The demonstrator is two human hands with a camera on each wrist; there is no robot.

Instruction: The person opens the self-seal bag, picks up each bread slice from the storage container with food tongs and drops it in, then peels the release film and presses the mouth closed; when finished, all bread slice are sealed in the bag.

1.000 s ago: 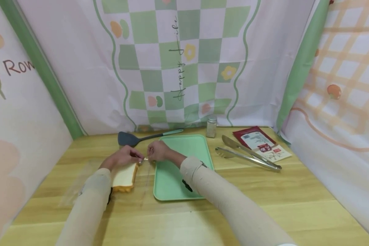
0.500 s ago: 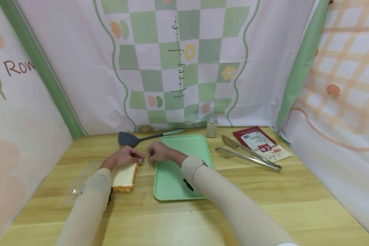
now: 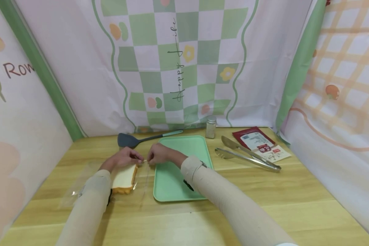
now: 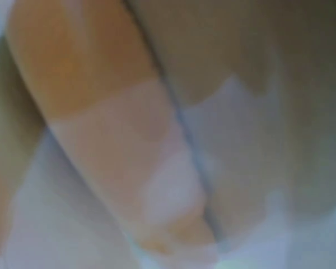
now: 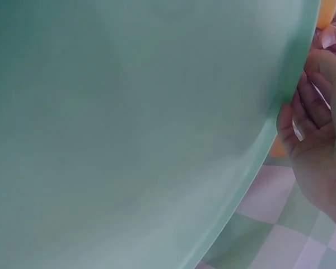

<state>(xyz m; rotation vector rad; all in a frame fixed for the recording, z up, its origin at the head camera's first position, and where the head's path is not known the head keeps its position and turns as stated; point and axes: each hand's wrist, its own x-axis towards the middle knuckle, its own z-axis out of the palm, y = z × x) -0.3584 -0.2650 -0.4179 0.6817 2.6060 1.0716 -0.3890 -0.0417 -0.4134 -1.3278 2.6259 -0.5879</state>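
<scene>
Slices of bread [image 3: 123, 179] with brown crusts lie on a clear plastic bag [image 3: 83, 177] at the left of the table. My left hand [image 3: 126, 158] is over the far end of the bread, thumb and fingers pinching the clear plastic. My right hand [image 3: 159, 153] pinches the same plastic a short way to the right, at the left edge of the green tray [image 3: 184, 184]. A small shiny bit shows between the two hands. In the right wrist view, the right hand [image 5: 319, 134] has curled fingers by the tray's rim. The left wrist view is blurred.
A dark spatula [image 3: 129, 140] lies behind the hands. A glass jar with a metal lid [image 3: 210, 128] stands beyond the tray. To the right, metal tongs [image 3: 249, 158] lie partly over a red and white food packet [image 3: 258, 141]. A printed curtain [image 3: 184, 68] hangs behind.
Both hands stay nearly in place, with small finger movements at the plastic. The right hand's fingers have turned slightly, and the glints on the bag have shifted. The view has tilted very slightly.
</scene>
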